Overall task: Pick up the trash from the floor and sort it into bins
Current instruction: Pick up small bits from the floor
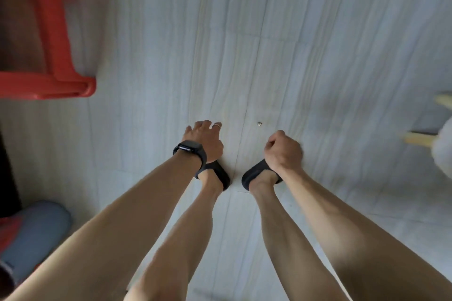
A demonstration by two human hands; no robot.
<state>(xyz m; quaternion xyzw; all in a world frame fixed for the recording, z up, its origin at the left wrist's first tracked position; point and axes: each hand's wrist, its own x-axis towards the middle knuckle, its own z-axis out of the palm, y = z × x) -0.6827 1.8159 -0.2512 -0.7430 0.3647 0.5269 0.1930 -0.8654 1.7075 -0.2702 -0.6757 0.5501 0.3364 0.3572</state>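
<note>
Red chair (56, 32), black sandals (221, 175)

Black smartwatch (189, 150) strapped above left hand (206, 140); silver ring (217, 125) on finger; black slide sandals (255, 173).

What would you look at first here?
The two bare arms reaching down the middle: the left hand, wearing a black smartwatch, is open, the right hand curled in a fist. Next, the red plastic chair at upper left and a tiny pale scrap on the grey floor near the hands.
</note>
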